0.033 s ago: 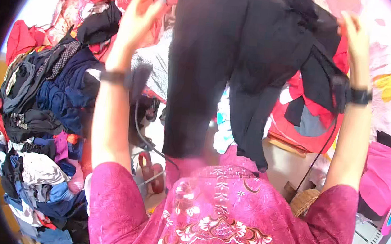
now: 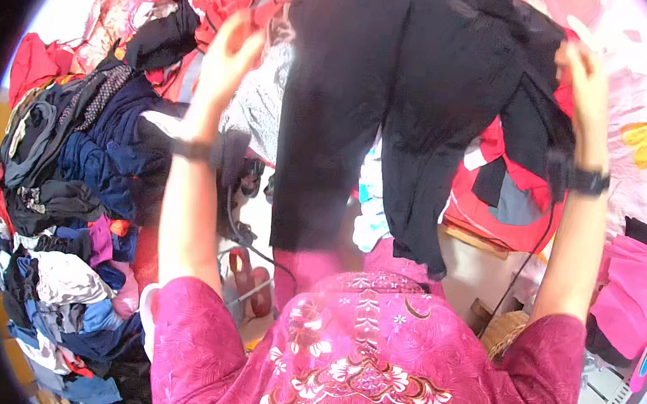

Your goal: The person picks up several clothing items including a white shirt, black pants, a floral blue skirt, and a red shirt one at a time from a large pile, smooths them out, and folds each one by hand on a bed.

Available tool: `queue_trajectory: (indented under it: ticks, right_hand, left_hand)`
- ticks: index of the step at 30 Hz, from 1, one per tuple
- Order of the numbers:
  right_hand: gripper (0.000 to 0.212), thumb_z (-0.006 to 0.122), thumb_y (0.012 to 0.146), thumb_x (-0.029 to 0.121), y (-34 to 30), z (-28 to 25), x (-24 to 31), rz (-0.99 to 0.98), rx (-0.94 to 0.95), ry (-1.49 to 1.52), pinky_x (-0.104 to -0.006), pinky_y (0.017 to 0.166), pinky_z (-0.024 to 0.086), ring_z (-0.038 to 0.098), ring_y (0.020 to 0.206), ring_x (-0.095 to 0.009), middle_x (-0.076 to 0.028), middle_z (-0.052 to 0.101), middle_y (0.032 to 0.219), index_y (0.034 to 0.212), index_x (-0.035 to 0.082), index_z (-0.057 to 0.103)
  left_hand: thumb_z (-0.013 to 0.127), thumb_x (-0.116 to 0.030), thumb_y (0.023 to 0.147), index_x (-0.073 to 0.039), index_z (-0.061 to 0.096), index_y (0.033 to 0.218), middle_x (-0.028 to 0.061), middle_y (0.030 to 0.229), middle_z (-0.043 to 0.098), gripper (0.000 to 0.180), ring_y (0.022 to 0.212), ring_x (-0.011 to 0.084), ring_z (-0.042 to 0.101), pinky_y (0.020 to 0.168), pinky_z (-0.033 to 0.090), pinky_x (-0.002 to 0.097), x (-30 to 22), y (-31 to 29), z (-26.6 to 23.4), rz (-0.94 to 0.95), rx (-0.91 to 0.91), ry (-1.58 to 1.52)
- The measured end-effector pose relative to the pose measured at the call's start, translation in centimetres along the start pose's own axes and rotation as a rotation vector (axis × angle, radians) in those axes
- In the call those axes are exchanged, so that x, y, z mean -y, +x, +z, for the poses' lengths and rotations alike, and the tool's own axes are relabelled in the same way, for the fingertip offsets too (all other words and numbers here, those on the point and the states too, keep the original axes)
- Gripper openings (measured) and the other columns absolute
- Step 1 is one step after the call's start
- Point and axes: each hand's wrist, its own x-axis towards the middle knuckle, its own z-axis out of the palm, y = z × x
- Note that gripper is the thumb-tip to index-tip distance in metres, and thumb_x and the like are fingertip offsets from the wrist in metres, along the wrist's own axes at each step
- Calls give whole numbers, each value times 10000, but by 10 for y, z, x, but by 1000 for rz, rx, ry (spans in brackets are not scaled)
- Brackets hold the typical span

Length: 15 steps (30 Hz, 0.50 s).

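Black trousers (image 2: 334,101) lie spread out in front of me, their legs pointing toward me and draping over my lap. My left hand (image 2: 235,49) is left of them, above light grey patterned cloth (image 2: 262,109). Its fingers are slightly curled and apart, with nothing visible in them; it is blurred. My right hand (image 2: 585,76) is at the right edge of the trousers, its fingers partly stretched and apart. Whether its fingertips touch the black cloth I cannot tell. Both wrists wear dark bands with cables. The far end of the trousers is cut off by the view.
A tall heap of mixed clothes (image 2: 108,148) rises on the left. Red clothing (image 2: 511,222) lies under and beside the right trouser leg. Pink cloth (image 2: 630,282) hangs at the far right, near a white slatted rack (image 2: 603,397). A woven basket (image 2: 505,331) sits beside my right elbow.
My left hand has come slightly nearer to me. The right hand and forearm have shifted a little, and the trousers lie almost the same.
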Motion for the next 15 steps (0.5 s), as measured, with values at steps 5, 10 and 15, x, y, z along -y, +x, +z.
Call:
queue_trajectory:
  ticks: [5, 10, 15]
  right_hand:
    - [148, 559, 895, 132, -189, -2, -49, 487, 392, 95, -193, 543, 424, 544, 619, -66, -16, 601, 748, 981, 15, 591]
    - [348, 655, 823, 104, -303, 35, -67, 715, 532, 74, -272, 803, 486, 589, 927, -146, -101, 617, 984, 1122, -38, 546]
    - [438, 685, 803, 169, -330, 67, -79, 656, 475, 106, -272, 807, 479, 594, 941, -161, -149, 625, 1015, 1152, -50, 538]
  left_hand:
    - [601, -284, 888, -31, 529, 1232, 44, 1010, 609, 434, 842, 102, 535, 657, 421, 233, 122, -185, -20, -562, 131, -6]
    - [575, -384, 898, -25, 499, 1262, 98, 1185, 566, 517, 1072, 187, 536, 876, 445, 354, 145, -272, -5, -928, 187, -131]
    - [601, -118, 876, 1, 601, 1118, 67, 1019, 643, 270, 917, 125, 582, 813, 449, 230, 130, -271, 25, -619, -15, 20]
